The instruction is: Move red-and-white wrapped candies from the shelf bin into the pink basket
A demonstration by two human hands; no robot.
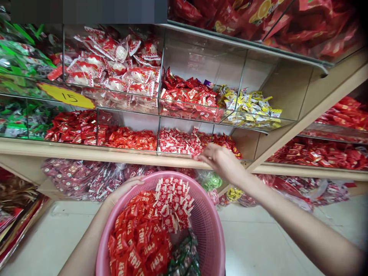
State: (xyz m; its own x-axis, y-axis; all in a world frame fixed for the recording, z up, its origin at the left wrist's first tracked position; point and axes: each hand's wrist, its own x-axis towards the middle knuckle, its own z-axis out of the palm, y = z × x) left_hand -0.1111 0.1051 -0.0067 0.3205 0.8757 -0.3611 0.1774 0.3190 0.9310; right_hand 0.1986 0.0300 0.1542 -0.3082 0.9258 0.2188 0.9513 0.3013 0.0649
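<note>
My left hand (124, 188) grips the left rim of a pink plastic basket (220, 234), most of its fingers hidden by the rim. Inside the basket lie red-wrapped candies with gold lettering (140, 237), small red-and-white wrapped candies (174, 199) and dark green wrapped candies (185, 255). Above the basket's right side, my right hand (220, 159) is at the front edge of the lower shelf. Its fingers are pinched together, and what is between them, if anything, is too small to make out. Just behind the fingertips is a bin of red-and-white wrapped candies (181, 141).
Clear dividers and front panels (186, 105) split the shelves into candy bins. A yellow tag marked 15 (66, 96) hangs at the left. Bagged candies (86, 178) lie under the shelf on the tiled floor (244, 245). A slanting wooden post (301, 111) stands at the right.
</note>
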